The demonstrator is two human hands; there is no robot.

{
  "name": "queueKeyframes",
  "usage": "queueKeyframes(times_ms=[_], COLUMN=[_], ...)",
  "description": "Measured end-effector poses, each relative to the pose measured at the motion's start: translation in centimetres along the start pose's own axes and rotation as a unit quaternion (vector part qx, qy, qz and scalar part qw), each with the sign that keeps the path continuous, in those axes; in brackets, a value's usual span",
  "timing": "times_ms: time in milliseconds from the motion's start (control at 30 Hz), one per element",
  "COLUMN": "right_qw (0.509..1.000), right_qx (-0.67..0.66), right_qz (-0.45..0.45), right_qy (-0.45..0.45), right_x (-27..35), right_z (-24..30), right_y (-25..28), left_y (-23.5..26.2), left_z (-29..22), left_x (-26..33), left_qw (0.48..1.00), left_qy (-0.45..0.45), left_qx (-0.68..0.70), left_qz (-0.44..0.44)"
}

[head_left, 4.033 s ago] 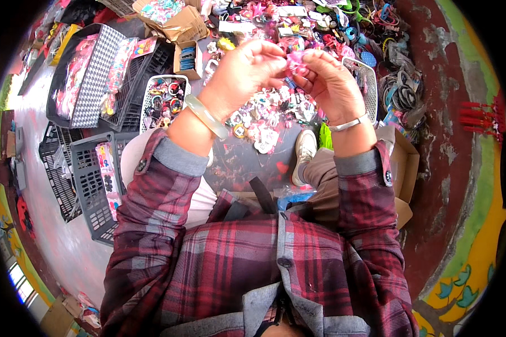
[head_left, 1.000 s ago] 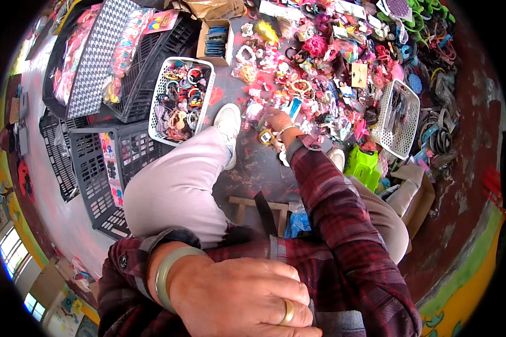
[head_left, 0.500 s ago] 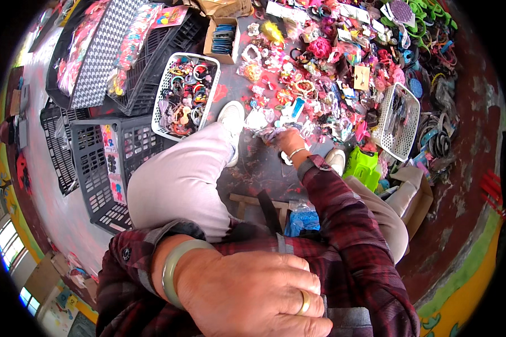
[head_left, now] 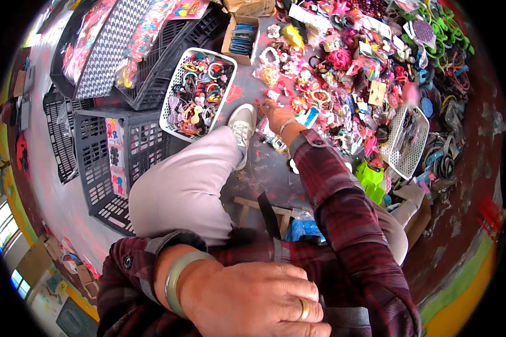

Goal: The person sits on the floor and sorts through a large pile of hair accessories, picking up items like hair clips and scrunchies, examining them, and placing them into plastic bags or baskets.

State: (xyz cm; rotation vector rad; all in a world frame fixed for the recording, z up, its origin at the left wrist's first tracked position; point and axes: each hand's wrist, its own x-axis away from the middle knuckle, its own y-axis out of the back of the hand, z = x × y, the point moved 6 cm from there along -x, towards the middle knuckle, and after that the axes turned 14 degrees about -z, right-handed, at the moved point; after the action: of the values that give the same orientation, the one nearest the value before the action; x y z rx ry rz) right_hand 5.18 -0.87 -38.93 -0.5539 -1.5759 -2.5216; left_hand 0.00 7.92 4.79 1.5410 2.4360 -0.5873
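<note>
My right hand (head_left: pixel 276 118) reaches down to the near left edge of a large pile of hair accessories (head_left: pixel 321 96), beside my shoe. Its fingers look drawn together at the tips; whatever they hold is too small to name. A blue-and-white piece (head_left: pixel 310 117) lies just right of that hand. Close to the camera, my left hand (head_left: pixel 253 295) rests over my lap, a pale bangle at its wrist and a ring on one finger. Its fingers are bent and pressed together, with the tips hidden.
A white basket (head_left: pixel 167 110) of hair ties stands left of my shoe (head_left: pixel 242 126). Behind it is a small cardboard box (head_left: pixel 254 51) of blue packets. Black crates (head_left: pixel 87 147) stand at the left. Another white basket (head_left: pixel 402 164) and a bright green item (head_left: pixel 371 181) lie right.
My right hand has moved forward and slightly left, from the clear-wrapped pieces to the pile's left edge. The view has shifted a little. My left hand stays over my lap.
</note>
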Motion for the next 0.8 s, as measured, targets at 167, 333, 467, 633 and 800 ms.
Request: queueKeyframes(times_ms=[167, 333, 467, 633, 800], right_qw=[0.983, 0.963, 0.947, 0.943, 0.967], right_qx=[0.021, 0.005, -0.036, -0.017, -0.03], right_qz=[0.056, -0.083, -0.128, -0.234, -0.182], right_qy=[-0.173, -0.255, -0.293, -0.236, -0.176], right_x=[-2.1, 3.8, 9.5, 9.3, 2.8], right_z=[-4.6, -11.5, -15.4, -13.1, -7.8], right_y=[-1.7, 0.2, -2.5, -1.6, 2.5], left_y=[0.8, 0.8, 0.4, 0.1, 0.5], left_z=[0.2, -0.2, -0.2, -0.2, 0.4], left_x=[-0.3, -0.1, 0.2, 0.0, -0.1], left_qw=[1.0, 0.997, 0.999, 1.0, 1.0], left_qy=[0.031, 0.06, 0.039, 0.003, 0.017], left_qx=[-0.001, -0.015, -0.008, -0.014, -0.016], left_qz=[0.002, 0.038, 0.01, -0.022, -0.014])
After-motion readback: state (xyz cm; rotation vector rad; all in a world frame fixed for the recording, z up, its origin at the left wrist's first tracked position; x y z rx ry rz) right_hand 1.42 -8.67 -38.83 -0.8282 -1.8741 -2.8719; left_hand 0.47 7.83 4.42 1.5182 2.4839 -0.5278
